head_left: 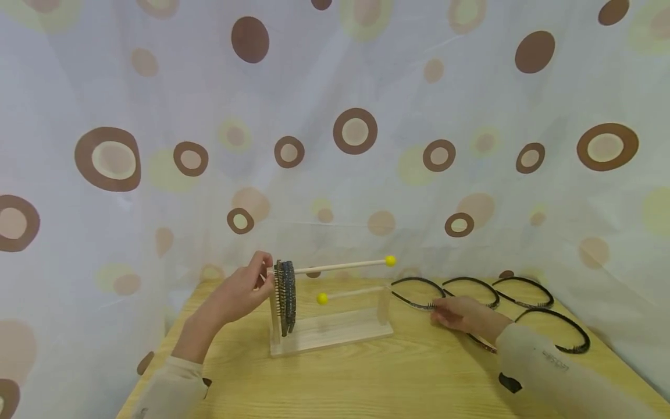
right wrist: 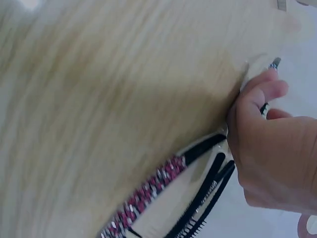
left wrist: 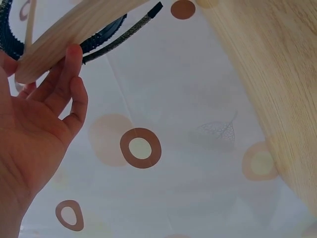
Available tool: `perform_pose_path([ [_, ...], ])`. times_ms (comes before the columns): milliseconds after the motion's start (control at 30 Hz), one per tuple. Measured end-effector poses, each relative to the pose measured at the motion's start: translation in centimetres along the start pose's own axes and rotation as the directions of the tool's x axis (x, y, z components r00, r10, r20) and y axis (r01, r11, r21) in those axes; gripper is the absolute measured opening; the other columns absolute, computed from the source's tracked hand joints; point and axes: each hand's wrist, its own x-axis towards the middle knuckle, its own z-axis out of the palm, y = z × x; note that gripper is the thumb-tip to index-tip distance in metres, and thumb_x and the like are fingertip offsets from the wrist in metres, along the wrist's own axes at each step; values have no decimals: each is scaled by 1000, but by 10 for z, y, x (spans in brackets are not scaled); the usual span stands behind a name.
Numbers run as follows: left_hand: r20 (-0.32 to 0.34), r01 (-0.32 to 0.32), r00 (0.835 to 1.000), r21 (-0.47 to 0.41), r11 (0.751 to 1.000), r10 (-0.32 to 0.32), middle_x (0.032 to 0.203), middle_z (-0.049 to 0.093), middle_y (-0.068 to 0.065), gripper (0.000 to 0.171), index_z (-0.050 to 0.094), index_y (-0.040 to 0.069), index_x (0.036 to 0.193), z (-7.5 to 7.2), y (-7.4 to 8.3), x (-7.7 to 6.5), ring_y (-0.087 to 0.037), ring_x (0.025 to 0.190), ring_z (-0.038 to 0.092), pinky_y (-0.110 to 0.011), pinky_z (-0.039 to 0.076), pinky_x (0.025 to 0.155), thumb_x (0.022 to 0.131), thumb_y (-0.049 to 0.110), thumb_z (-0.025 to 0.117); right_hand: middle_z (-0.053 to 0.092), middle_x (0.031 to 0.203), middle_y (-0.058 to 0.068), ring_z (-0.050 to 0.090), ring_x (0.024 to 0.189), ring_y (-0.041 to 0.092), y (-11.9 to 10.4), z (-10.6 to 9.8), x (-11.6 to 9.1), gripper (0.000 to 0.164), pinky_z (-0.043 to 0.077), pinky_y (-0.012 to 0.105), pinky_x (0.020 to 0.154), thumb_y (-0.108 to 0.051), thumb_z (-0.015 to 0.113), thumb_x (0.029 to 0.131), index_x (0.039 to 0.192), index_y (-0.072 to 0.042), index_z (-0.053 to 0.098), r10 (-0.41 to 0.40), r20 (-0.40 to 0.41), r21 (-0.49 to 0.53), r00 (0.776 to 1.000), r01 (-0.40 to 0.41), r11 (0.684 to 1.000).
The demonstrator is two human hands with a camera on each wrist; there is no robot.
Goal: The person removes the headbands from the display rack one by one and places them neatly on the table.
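A wooden display stand stands on the table, its two rods tipped with yellow balls. Several dark, glittery toothed headbands hang at the left end of the upper rod. My left hand grips the stand's left upright, fingers and thumb around the wood beside the hanging headbands. My right hand is at the front of a black headband lying right of the stand. Its curled fingers hold the headband's near side, partly hiding it.
More headbands lie at the right: one behind my right hand, one at the back right, one by the sleeve. A pink-jewelled headband lies under the right wrist. A dotted curtain borders the wooden table.
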Motion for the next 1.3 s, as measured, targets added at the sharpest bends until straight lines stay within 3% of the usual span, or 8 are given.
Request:
perform_pose_path([
  [200,1,3,1000,-8,1000,-3,81,57,0,19,36,16,119,2,-1,0,-15,79,59,-36,49,71,104,19,47,67,95,22,65,71,15,-11,-5,-8,40,52,20,67,-8,51,106,133,20,43,42,39,-119,998,-37,992],
  [367,-9,-2,1000,-9,1000,2,75,55,0,19,35,16,118,0,-3,1,-16,74,58,-36,48,66,103,17,48,66,97,22,63,70,15,-30,-6,-17,32,53,24,67,-7,49,105,124,18,48,-37,136,-238,990,69,969],
  [500,-12,2,1000,-18,1000,-3,74,54,0,19,34,16,118,0,-4,1,-17,72,57,-36,47,65,104,18,47,68,97,25,69,75,23,-50,0,-29,25,57,31,72,-8,56,99,111,14,59,-139,159,-381,977,190,905],
  [600,-9,2,1000,-23,1000,-2,76,54,0,19,34,17,118,1,-5,1,-17,73,57,-36,47,65,104,18,46,71,94,22,71,79,27,-67,6,-40,27,58,32,73,-12,58,98,106,13,64,-183,195,-498,964,258,828],
  [800,-11,-5,1000,-19,1000,5,77,54,-1,18,34,17,118,4,-4,2,-18,73,57,-37,47,65,105,19,46,69,99,21,71,88,32,-95,27,-69,41,58,34,76,-24,57,104,120,13,59,-254,240,-608,937,349,713],
  [933,-18,-13,1000,-17,1000,13,76,53,-1,18,33,17,118,3,-3,4,-18,71,56,-36,47,63,104,19,46,68,101,19,69,92,33,-112,49,-89,37,57,38,82,-26,59,104,117,9,63,-287,296,-644,911,413,644],
  [1200,-8,-15,1000,-17,1000,15,73,49,0,19,32,17,117,3,-3,4,-17,67,53,-35,45,62,103,18,45,68,99,12,68,91,29,-134,94,-128,33,55,38,82,-30,61,103,116,1,66,-307,418,-644,855,518,564],
  [1300,-13,-11,1000,-15,1000,11,73,48,0,19,32,17,116,3,-4,2,-17,66,51,-35,44,61,103,18,45,69,100,12,69,91,30,-133,112,-134,33,55,38,83,-31,62,103,114,-1,67,-313,443,-628,840,540,560],
])
